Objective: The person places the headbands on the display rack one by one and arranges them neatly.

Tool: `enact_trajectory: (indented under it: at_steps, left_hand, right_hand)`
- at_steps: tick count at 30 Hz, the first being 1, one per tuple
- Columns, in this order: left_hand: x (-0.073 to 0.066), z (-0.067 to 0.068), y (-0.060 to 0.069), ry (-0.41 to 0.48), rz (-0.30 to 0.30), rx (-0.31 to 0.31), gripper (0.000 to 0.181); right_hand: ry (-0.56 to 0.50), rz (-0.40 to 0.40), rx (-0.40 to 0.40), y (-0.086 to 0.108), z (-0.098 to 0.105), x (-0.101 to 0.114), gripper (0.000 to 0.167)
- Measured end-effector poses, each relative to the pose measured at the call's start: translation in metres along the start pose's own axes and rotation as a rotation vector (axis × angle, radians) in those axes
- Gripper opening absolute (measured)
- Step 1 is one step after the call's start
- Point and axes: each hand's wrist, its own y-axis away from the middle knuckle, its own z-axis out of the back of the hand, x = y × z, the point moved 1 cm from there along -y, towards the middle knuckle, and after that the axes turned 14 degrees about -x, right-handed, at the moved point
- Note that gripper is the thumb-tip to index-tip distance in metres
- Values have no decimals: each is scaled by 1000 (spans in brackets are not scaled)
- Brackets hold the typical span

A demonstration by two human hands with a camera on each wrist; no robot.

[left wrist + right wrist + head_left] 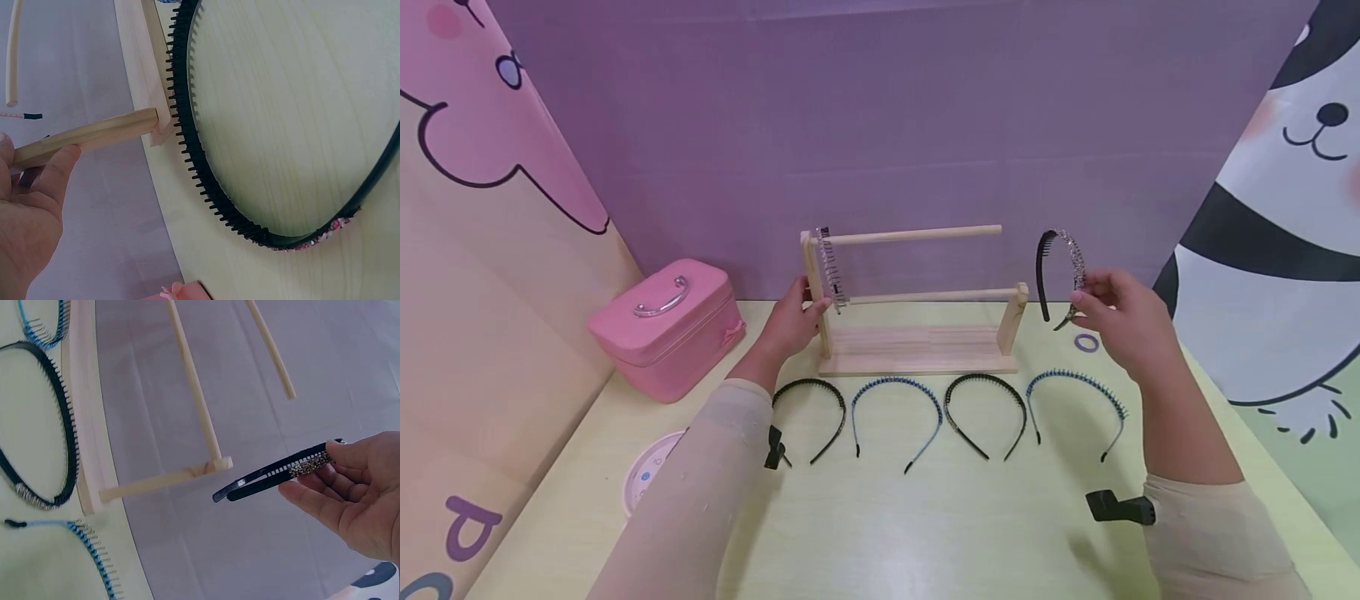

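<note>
A wooden rack (pixel 917 360) with two horizontal rods stands at the back of the table. My left hand (pixel 792 321) grips its left upright (pixel 94 132), thumb on one side and fingers on the other. Beside that upright, a toothed headband (pixel 831 267) hangs on the upper rod. Right of the rack, my right hand (pixel 1123 321) pinches a black headband (pixel 259 481) with a glittery outer band, raised above the table. Its far ends point toward the rack in the right wrist view.
In front of the rack lie a black headband (pixel 808 382), a blue headband (pixel 895 380), another black headband (pixel 981 377) and another blue headband (pixel 1078 376). A pink case (pixel 662 333) stands left, a purple ring (pixel 1086 342) lies right, and a round pink-rimmed object (pixel 643 475) is partly behind my left sleeve.
</note>
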Motion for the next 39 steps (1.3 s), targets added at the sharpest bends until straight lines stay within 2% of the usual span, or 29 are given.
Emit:
enact_trajectory:
  at_steps: [12,24,33,39]
  left_hand:
    - [-2,3,1,0,12,-6,57]
    - [0,4,1,-7,-2,-11,58]
    - [-1,4,0,10,11,-6,59]
    - [0,3,0,5,3,-6,58]
  right_hand:
    - [-139,49,-102,-7,-24,31,47]
    - [-262,115,-144,-8,-50,49,40]
    - [-313,133,-102,-3,-69,65,37]
    - [-289,150,-55,-1,-84,73,34]
